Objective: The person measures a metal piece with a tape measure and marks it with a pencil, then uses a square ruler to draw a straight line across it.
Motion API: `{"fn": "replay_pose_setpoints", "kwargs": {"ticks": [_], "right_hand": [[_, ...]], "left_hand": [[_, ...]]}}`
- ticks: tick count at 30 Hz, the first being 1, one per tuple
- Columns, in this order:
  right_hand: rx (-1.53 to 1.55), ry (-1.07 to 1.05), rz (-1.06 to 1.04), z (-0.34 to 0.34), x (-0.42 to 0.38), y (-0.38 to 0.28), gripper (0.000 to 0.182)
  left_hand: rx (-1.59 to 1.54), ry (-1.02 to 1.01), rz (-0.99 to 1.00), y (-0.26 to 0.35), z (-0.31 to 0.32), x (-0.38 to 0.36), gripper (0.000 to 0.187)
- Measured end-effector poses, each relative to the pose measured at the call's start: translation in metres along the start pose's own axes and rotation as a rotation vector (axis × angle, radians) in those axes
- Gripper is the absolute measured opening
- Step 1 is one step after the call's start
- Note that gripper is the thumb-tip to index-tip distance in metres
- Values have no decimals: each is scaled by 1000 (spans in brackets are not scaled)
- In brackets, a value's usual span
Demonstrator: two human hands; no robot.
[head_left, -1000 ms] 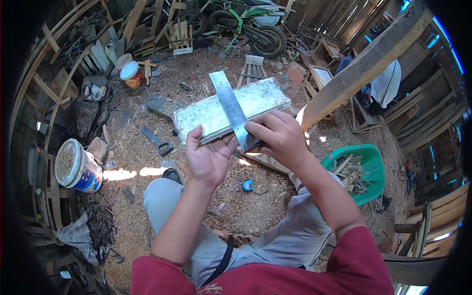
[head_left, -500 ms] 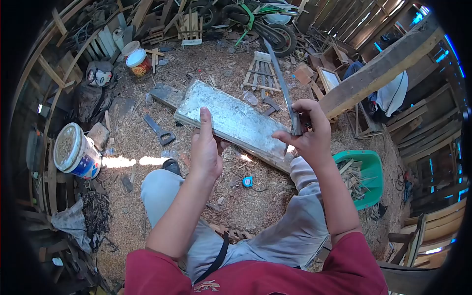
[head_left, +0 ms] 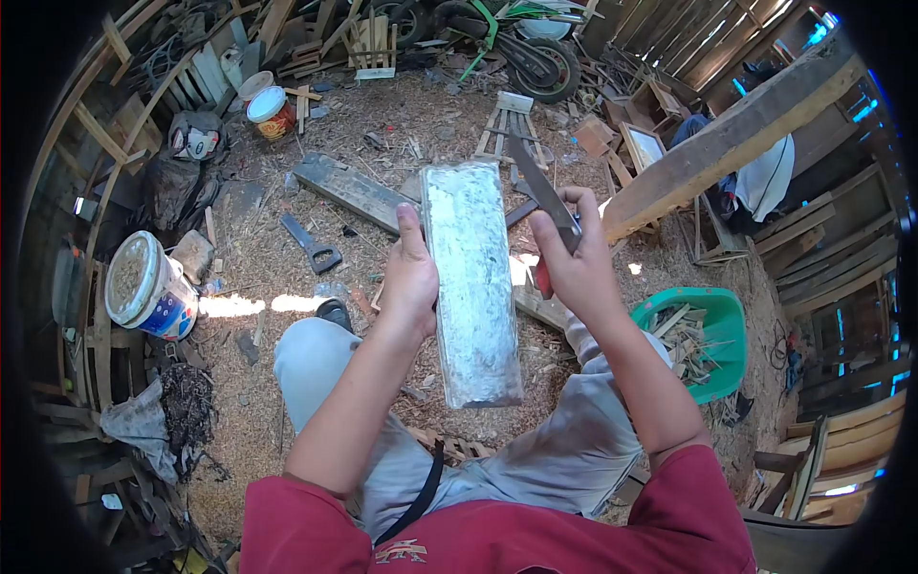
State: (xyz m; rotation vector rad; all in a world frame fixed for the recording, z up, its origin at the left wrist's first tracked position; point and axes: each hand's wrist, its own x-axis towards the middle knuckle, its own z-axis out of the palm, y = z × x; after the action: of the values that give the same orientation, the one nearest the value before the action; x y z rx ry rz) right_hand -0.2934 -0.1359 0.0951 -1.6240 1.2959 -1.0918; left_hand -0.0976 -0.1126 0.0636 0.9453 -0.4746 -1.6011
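My left hand (head_left: 409, 277) grips the left edge of a thick rectangular slab (head_left: 470, 287), thumb on top and fingers underneath. The slab has a pale, mottled, shiny upper face, and its long side points away from me. In my right hand (head_left: 576, 253) is a long flat-bladed tool (head_left: 547, 196), its dark blade angled up and away to the left. A bit of red shows at its grip; whether the blade has teeth cannot be made out. The blade is just right of the slab. Behind the slab, a wooden beam (head_left: 349, 191) lies diagonally on the floor.
On the chip-covered floor lies a dark tool with a looped handle (head_left: 311, 244). A green tub (head_left: 732, 335) of wood scraps stands right, a paint bucket (head_left: 148, 287) left. A thick post (head_left: 736, 139) slants in at right. A motorbike wheel (head_left: 545, 72) stands at the back.
The slab has swung from slanting across to pointing lengthwise away from me, covering the blue tape measure on the floor. The blade has turned, showing more of its flat side.
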Motion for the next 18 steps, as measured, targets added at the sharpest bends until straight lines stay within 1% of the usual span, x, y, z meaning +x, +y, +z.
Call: {"fn": "replay_pose_setpoints", "kwargs": {"ticks": [2, 3, 5, 6, 8, 9, 12, 15, 18], "right_hand": [[86, 9, 60, 1, 1, 3, 38], [105, 20, 56, 2, 2, 4, 41], [231, -19, 148, 3, 4, 12, 52], [275, -4, 182, 5, 4, 14, 51], [364, 19, 244, 13, 5, 15, 51], [362, 41, 209, 15, 4, 15, 48], [335, 16, 237, 12, 8, 23, 44], [284, -4, 183, 10, 10, 23, 39], [336, -17, 222, 12, 11, 33, 32]], "left_hand": [[137, 8, 10, -4, 2, -2, 90], [206, 7, 17, -6, 4, -2, 92], [214, -53, 56, -9, 1, -2, 86], [217, -82, 74, -11, 0, -2, 84], [212, -51, 144, -19, 0, 1, 81], [209, -30, 180, -22, 0, 2, 80], [320, -5, 253, -23, -1, 4, 79], [430, 49, 210, -22, -4, 3, 80], [445, 102, 220, -21, -1, 0, 82]]}}
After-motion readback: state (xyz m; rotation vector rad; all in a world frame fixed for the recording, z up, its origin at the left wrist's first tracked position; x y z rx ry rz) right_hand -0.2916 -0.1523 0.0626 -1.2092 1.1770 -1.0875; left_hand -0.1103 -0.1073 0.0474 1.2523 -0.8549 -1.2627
